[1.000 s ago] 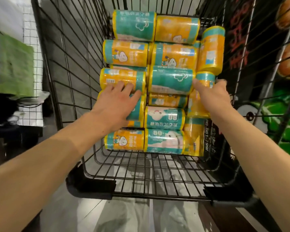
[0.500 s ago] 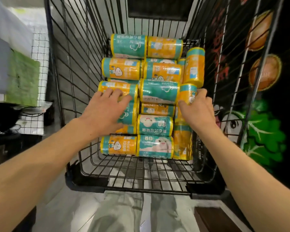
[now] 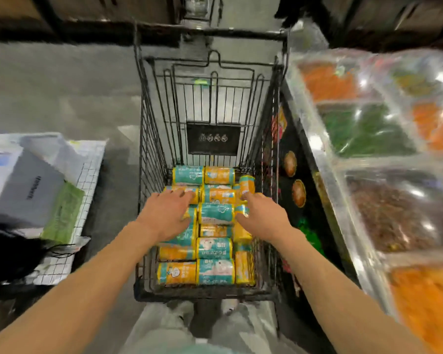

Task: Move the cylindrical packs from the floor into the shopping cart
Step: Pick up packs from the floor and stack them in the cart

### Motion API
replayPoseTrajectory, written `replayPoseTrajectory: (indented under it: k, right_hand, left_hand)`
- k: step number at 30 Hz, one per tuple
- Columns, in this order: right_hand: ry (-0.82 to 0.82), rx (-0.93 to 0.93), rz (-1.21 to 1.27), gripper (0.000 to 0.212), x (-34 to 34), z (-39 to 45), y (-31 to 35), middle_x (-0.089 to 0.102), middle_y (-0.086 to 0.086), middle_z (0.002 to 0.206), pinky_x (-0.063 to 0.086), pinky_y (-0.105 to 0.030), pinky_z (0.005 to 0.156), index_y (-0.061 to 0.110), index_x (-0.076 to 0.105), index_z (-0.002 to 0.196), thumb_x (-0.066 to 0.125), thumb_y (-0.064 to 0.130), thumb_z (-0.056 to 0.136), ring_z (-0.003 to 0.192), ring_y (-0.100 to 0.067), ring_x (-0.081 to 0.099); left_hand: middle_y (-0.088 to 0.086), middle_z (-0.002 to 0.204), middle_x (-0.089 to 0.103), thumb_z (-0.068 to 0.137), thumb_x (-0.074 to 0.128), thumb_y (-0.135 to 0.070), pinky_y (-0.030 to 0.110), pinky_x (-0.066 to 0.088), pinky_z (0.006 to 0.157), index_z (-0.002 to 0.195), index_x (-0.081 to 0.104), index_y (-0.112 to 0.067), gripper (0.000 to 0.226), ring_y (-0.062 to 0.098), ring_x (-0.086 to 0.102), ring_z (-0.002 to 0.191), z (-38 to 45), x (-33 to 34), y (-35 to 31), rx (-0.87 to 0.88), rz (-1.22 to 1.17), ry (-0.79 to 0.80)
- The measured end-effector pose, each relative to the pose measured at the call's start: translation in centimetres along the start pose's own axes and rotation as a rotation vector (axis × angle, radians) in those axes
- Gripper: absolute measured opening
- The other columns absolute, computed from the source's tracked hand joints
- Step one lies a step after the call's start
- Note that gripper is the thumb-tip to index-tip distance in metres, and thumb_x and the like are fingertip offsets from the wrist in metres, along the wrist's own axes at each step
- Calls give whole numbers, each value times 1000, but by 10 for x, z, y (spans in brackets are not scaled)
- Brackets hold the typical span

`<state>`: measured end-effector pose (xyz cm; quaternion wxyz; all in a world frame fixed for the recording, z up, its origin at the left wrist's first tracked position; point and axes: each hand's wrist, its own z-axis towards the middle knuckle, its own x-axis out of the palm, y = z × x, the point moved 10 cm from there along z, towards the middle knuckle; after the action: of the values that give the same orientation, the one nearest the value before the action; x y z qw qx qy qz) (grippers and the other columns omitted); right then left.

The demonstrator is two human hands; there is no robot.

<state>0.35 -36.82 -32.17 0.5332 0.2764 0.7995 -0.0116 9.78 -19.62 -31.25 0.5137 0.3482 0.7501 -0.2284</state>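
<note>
Cylindrical packs (image 3: 216,213): stacked in shopping cart (image 3: 273,139), long axes crosswise; left hand (image 3: 168,214) and right hand (image 3: 262,215) spread flat on top, holding none.

The floor (image 3: 62,93) is grey and smooth, and a little shiny. On the right of it stands a long food counter (image 3: 384,159) with a clear cover, and lights shine on the cover. Under the cover are bins of orange, green and brown food. The dark side of the counter (image 3: 296,175) has round pictures on it. On the left of the floor lies a grey box (image 3: 13,185) on a white sheet with thin lines (image 3: 87,175). A green pad (image 3: 62,213) lies just beside the box. Far off, past the floor, are dark shelves (image 3: 87,16).
</note>
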Motion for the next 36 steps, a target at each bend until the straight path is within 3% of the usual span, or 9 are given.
replayPoseTrajectory:
  k: [5,12,16,20,23,28,33,36]
  right_hand:
    - [-136,18,-41,58,-56,-49,19,58,-4,130,52,-44,91,28,41,145,56,53,95,122,-30,56]
    - [-286,206,-4,63,-86,-135,27,54,-4,138,52,-43,94,30,38,148,55,58,94,124,-29,55]
    - [-395,375,47,66,-85,-220,4,54,-5,142,52,-45,96,28,36,152,54,58,96,127,-29,53]
    - [-487,635,90,69,-57,-338,-37,54,-7,144,52,-45,95,26,35,152,55,58,95,128,-31,53]
    - [-564,849,138,67,-26,-444,-57,53,-6,145,50,-44,95,28,34,153,55,54,95,129,-32,53]
    - [-616,1267,199,62,65,-650,-51,58,-12,136,49,-46,94,23,42,144,57,55,93,122,-38,57]
    - [-646,1663,336,60,175,-848,9,55,-11,134,50,-47,95,23,44,141,56,57,94,125,-36,52]
    - [-659,1845,426,65,239,-940,59,54,-8,136,51,-47,96,27,38,148,55,60,94,126,-32,52]
  left_hand:
    - [-2,133,56,97,51,-47,42,50,94,147,39,-24,57,24,55,122,-23,-59,-15,118,-34,-124]
    - [1,130,57,96,50,-47,42,50,90,141,44,-23,51,27,58,117,-47,-134,-55,421,91,-247]
    - [2,136,55,95,51,-48,44,49,96,146,40,-26,56,28,57,124,-69,-159,-126,625,159,-272]
    - [3,133,57,97,51,-49,42,53,90,146,40,-23,57,27,61,118,-127,-161,-234,933,211,-296]
    - [4,130,58,99,50,-49,42,54,85,150,34,-21,61,29,62,113,-191,-152,-320,1154,221,-314]
    - [7,131,60,95,52,-48,41,52,89,144,43,-20,57,32,59,121,-351,-104,-447,1541,254,-318]
    - [5,126,62,94,51,-48,40,54,82,138,48,-23,51,31,62,114,-549,-36,-527,1906,251,-275]
    - [4,119,61,93,50,-50,35,45,72,129,49,-23,46,30,61,110,-662,6,-551,2089,308,-283]
